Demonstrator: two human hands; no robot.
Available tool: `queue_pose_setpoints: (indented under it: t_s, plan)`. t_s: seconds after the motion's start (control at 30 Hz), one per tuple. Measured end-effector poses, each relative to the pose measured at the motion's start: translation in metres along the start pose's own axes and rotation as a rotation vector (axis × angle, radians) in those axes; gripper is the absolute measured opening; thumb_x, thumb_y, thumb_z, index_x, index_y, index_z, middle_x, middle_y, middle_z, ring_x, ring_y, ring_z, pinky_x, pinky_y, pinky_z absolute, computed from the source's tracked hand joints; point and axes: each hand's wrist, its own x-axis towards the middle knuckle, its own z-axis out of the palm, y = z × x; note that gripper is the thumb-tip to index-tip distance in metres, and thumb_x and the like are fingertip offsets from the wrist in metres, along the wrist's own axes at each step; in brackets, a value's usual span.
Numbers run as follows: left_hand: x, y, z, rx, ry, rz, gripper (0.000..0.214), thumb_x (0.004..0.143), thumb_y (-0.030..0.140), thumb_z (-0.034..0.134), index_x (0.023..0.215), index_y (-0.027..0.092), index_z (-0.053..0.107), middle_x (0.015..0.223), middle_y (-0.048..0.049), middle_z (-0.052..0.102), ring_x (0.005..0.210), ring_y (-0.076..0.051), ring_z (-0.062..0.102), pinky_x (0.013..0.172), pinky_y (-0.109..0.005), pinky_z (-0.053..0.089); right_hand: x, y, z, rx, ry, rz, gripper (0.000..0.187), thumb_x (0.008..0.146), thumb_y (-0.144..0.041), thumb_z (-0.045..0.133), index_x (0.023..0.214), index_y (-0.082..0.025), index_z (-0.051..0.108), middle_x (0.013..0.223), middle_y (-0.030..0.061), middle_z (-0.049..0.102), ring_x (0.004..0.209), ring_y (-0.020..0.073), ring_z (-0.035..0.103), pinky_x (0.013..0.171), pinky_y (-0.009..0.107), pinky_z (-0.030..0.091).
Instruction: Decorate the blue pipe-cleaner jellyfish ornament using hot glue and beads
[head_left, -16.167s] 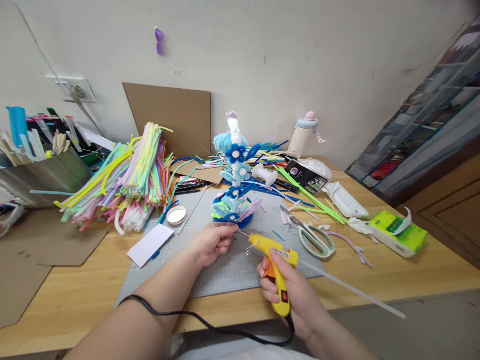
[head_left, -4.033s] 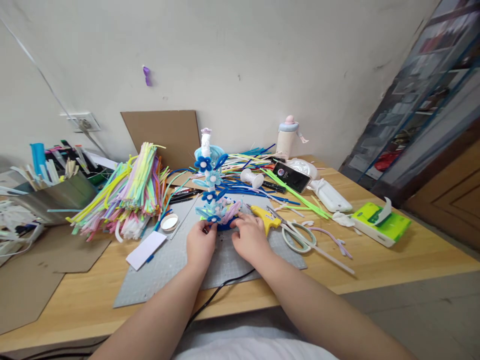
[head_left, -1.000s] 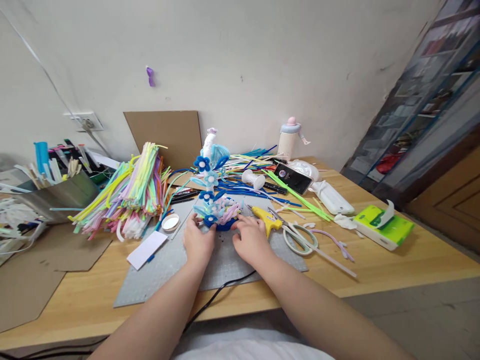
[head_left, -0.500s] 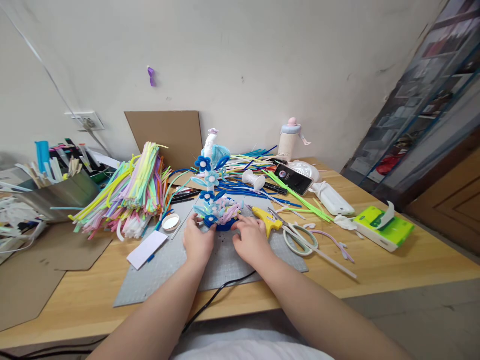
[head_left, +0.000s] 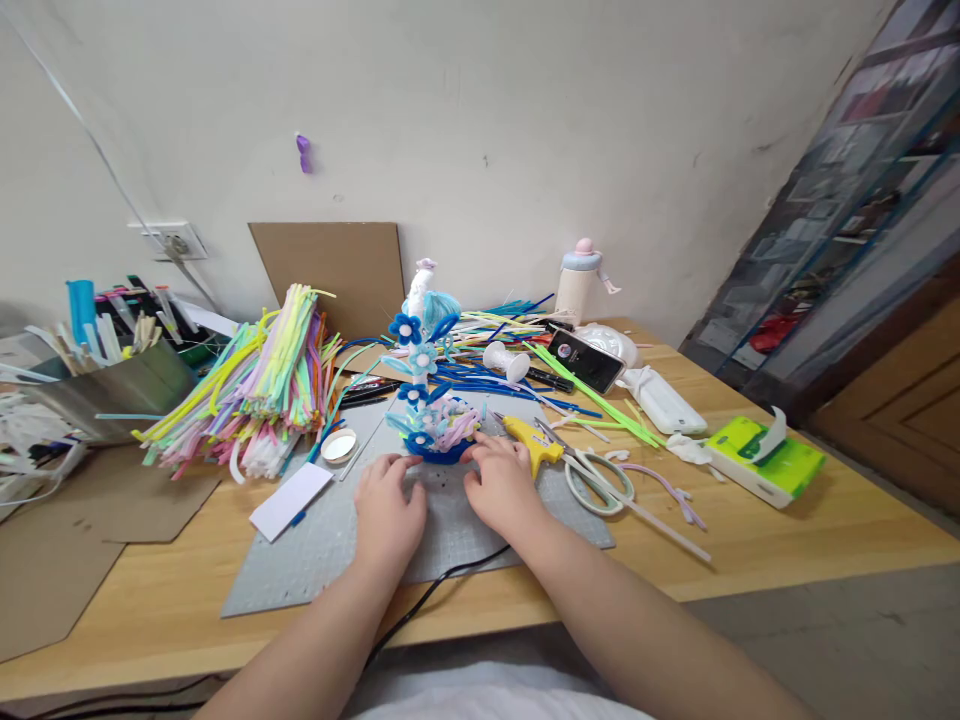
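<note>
A tall pipe-cleaner flower ornament (head_left: pixel 420 360) stands upright on the grey cutting mat, with blue and light-blue flowers up its white stem. Its round dark-blue base (head_left: pixel 444 455) carries pink and lilac curls. My left hand (head_left: pixel 390 505) rests on the mat just in front of the base's left side, thumb and fingers apart, holding nothing. At the base's right edge, my right hand (head_left: pixel 504 480) has its thumb and index finger on the rim; its other fingers curl beside the yellow glue gun (head_left: pixel 534 440).
Scissors (head_left: pixel 600 480) lie right of the glue gun, near a green tissue pack (head_left: pixel 765 455). A bundle of pipe cleaners (head_left: pixel 277 380), a white card (head_left: pixel 291 500) and a metal pen holder (head_left: pixel 124 390) are at left. Behind are a phone (head_left: pixel 585 360), a spool (head_left: pixel 506 362) and a bottle (head_left: pixel 577 285).
My left hand has let go of the ornament's base and drawn back toward me, its fingers loosening. My right hand stays at the base's right edge. The ornament remains standing in place.
</note>
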Motion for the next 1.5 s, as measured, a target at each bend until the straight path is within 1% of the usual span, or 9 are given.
queue_pose_setpoints:
  t_s: [0.1, 0.27, 0.4, 0.7, 0.93, 1.27, 1.37, 1.43, 1.5]
  plan:
    - [-0.007, 0.009, -0.005, 0.124, -0.033, 0.076, 0.037, 0.076, 0.018, 0.05, 0.109, 0.029, 0.065, 0.102, -0.0046, 0.061, 0.099, -0.024, 0.052, 0.086, -0.038, 0.039, 0.0, 0.0, 0.0, 0.0, 0.0, 0.0, 0.023, 0.073, -0.015, 0.051, 0.088, -0.022, 0.066, 0.126, 0.0059, 0.06, 0.115, 0.0219, 0.048, 0.093, 0.039, 0.026]
    - [-0.009, 0.016, -0.004, 0.214, -0.081, 0.107, 0.046, 0.076, 0.019, 0.049, 0.121, 0.027, 0.059, 0.106, -0.0063, 0.06, 0.102, -0.025, 0.049, 0.085, -0.038, 0.037, 0.0, 0.0, 0.002, -0.002, 0.008, -0.002, 0.023, 0.073, -0.014, 0.051, 0.087, -0.022, 0.066, 0.126, 0.0059, 0.06, 0.115, 0.0223, 0.048, 0.093, 0.039, 0.026]
    - [-0.009, 0.016, -0.002, 0.226, -0.108, 0.142, 0.048, 0.077, 0.018, 0.048, 0.123, 0.023, 0.057, 0.108, -0.0072, 0.06, 0.104, -0.025, 0.048, 0.087, -0.038, 0.037, -0.001, 0.001, 0.002, -0.002, 0.016, -0.007, 0.023, 0.072, -0.014, 0.051, 0.087, -0.022, 0.066, 0.126, 0.0056, 0.06, 0.114, 0.0224, 0.048, 0.093, 0.04, 0.025]
    - [-0.008, 0.017, -0.001, 0.194, -0.132, 0.115, 0.049, 0.077, 0.018, 0.048, 0.125, 0.022, 0.056, 0.107, -0.0069, 0.061, 0.103, -0.025, 0.048, 0.085, -0.038, 0.038, 0.0, 0.002, 0.004, 0.011, 0.035, -0.014, 0.022, 0.072, -0.015, 0.051, 0.086, -0.021, 0.066, 0.125, 0.006, 0.06, 0.113, 0.0224, 0.049, 0.093, 0.04, 0.025]
    - [-0.008, 0.017, -0.002, 0.173, -0.143, 0.13, 0.051, 0.076, 0.015, 0.046, 0.125, 0.02, 0.055, 0.104, -0.0055, 0.062, 0.102, -0.024, 0.049, 0.086, -0.038, 0.037, 0.0, 0.002, 0.005, 0.038, 0.043, -0.014, 0.022, 0.071, -0.013, 0.051, 0.085, -0.021, 0.067, 0.124, 0.007, 0.061, 0.113, 0.0229, 0.05, 0.092, 0.04, 0.025]
    - [-0.009, 0.015, -0.001, 0.149, -0.156, 0.115, 0.052, 0.075, 0.014, 0.046, 0.126, 0.021, 0.054, 0.103, -0.0054, 0.062, 0.102, -0.024, 0.049, 0.087, -0.039, 0.036, -0.001, 0.001, 0.002, 0.15, 0.104, -0.024, 0.022, 0.069, -0.009, 0.051, 0.082, -0.018, 0.066, 0.117, 0.0111, 0.063, 0.111, 0.0285, 0.051, 0.093, 0.046, 0.027]
    - [-0.008, 0.015, -0.001, 0.127, -0.163, 0.099, 0.051, 0.075, 0.014, 0.046, 0.125, 0.021, 0.055, 0.102, -0.0054, 0.062, 0.101, -0.024, 0.049, 0.086, -0.037, 0.036, -0.003, -0.004, -0.001, 0.241, 0.114, -0.051, 0.023, 0.076, -0.011, 0.048, 0.088, -0.019, 0.066, 0.104, 0.0092, 0.067, 0.101, 0.0249, 0.056, 0.088, 0.04, 0.035]
    - [-0.008, 0.015, -0.002, 0.111, -0.172, 0.092, 0.051, 0.075, 0.014, 0.046, 0.125, 0.021, 0.055, 0.102, -0.0055, 0.062, 0.1, -0.023, 0.05, 0.085, -0.037, 0.036, -0.004, -0.008, 0.001, 0.318, 0.085, -0.067, 0.025, 0.082, -0.015, 0.045, 0.095, -0.021, 0.065, 0.09, 0.005, 0.069, 0.084, 0.0193, 0.061, 0.076, 0.032, 0.042]
    - [-0.007, 0.014, -0.002, 0.097, -0.178, 0.087, 0.05, 0.075, 0.015, 0.047, 0.124, 0.022, 0.056, 0.102, -0.0056, 0.062, 0.1, -0.023, 0.05, 0.085, -0.036, 0.037, -0.006, -0.012, 0.006, 0.385, 0.047, -0.06, 0.028, 0.083, -0.018, 0.045, 0.105, -0.023, 0.063, 0.077, 0.0003, 0.068, 0.065, 0.0152, 0.06, 0.062, 0.027, 0.043]
